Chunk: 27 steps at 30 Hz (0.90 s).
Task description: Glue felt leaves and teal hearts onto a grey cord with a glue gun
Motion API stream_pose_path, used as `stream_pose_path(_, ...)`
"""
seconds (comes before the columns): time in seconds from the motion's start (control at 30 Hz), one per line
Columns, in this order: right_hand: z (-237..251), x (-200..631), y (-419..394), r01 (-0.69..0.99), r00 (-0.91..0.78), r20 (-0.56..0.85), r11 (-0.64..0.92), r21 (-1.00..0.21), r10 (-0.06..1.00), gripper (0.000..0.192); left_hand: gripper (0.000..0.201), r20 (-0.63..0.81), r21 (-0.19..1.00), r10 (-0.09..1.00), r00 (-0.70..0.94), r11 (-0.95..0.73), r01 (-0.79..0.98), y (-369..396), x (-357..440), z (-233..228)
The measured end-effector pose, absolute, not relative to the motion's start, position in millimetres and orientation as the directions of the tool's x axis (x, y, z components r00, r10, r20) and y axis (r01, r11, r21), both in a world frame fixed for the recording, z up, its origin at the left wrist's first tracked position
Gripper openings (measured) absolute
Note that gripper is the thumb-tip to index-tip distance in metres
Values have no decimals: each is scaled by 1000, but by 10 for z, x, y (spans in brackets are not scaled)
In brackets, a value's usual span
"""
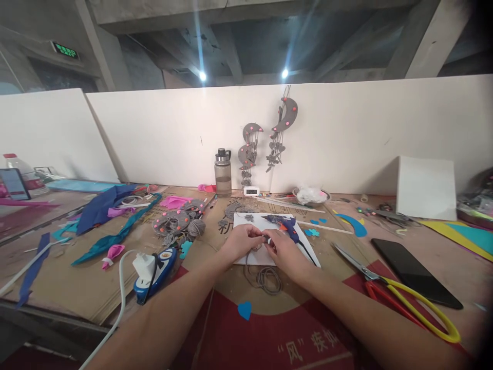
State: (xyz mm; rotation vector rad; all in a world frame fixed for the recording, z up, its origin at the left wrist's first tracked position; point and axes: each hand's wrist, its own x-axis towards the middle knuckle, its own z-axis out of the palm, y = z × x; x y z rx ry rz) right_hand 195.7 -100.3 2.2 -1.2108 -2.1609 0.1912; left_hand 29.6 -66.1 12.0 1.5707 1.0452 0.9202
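Note:
My left hand (242,240) and my right hand (282,250) meet over a white sheet (250,222) on the table. Their fingertips pinch a thin grey cord (265,278) between them; the cord trails toward me in loose loops on the cardboard. A blue glue gun (284,223) lies on the white sheet just beyond my right hand, its black cable running to the right. A small grey felt piece lies on the sheet past my left hand.
Scissors with yellow and red handles (400,295) and a black phone (416,272) lie at the right. A power strip with a white plug (152,270) sits at the left, near grey felt ornaments (175,222). A water bottle (223,172) and hanging felt moons (285,123) stand at the white wall.

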Motion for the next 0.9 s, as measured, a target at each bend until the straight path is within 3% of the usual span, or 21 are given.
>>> stream_pose_path(0.13,32,1954,-1007,726,-343,464,544,-421,817,34,16,26,976,944,328,-95,197,-669,289,155)
stream_pose_path(0.27,118,1975,-1013,787,-321,528,532,-313,786,30,17,43,979,971,235,-88,185,-620,241,192)
stream_pose_path(0.4,227,2005,-988,856,-292,560,473,-209,775,24,24,59,995,987,149,-71,76,-538,162,210)
stream_pose_path(0.57,356,2023,-857,886,-270,551,427,-178,789,20,30,23,999,996,91,-20,-33,-452,104,178)
stream_pose_path(0.77,544,1991,-555,914,-234,500,364,-179,834,17,27,88,995,996,3,-88,38,-300,6,91)
stream_pose_path(0.9,554,1868,-354,924,-290,415,365,-114,862,20,26,159,980,983,-91,-145,139,-194,-93,40)
